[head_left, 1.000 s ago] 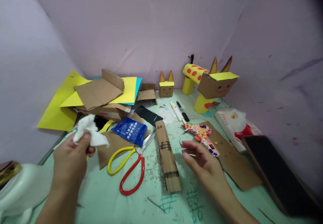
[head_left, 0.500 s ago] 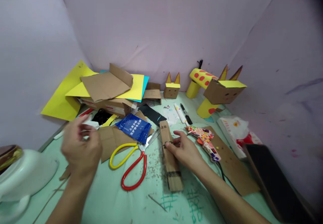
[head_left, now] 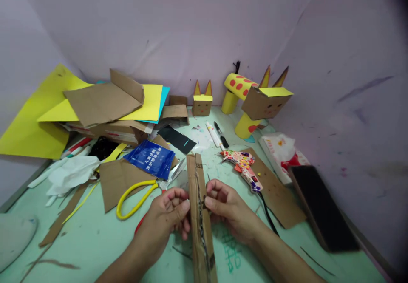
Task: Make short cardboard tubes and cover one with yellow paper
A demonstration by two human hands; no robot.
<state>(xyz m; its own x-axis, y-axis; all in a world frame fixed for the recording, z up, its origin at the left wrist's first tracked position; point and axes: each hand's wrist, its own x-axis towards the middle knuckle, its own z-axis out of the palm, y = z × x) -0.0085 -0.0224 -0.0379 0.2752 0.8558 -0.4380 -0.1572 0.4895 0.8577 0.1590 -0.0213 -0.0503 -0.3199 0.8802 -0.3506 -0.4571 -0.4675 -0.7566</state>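
At the bottom centre of the frame, the left hand [head_left: 168,215] and the right hand [head_left: 225,208] are pinching a long folded cardboard strip [head_left: 201,236] between them, one on each side of it. Both hands are curling nearly closed, with thumbs and fingertips pressing on the strip's two walls. The strip is standing on edge above the green table [head_left: 95,249]. It is running from the bottom edge up toward the middle of the frame, with its rough seam facing up. Judging by this, the lengthwise fold is looking done, while the seam is gaping and looking not yet closed. Whether any glue is sitting inside, I cannot tell.

Just behind the left hand, the scissors [head_left: 134,198] are lying partly hidden by it, next to a blue packet [head_left: 149,159]. Up and to the right of the right hand, a patterned glue gun [head_left: 242,166] is lying on a flat cardboard sheet [head_left: 277,198]. Its black cord is trailing down close by the right wrist, which is looking like the likeliest thing to snag. A dark phone [head_left: 321,208] is lying farther right, and a crumpled tissue [head_left: 72,172] at middle left.

Farther back, markers [head_left: 214,134], a piece of black paper [head_left: 177,138] and a tissue pack [head_left: 280,149] are lying about. Along the wall, a heap of yellow paper [head_left: 32,134] and cardboard is filling the upper left. A small cardboard head [head_left: 201,104] is standing at centre, and a spotted cardboard animal [head_left: 255,100] to its right.
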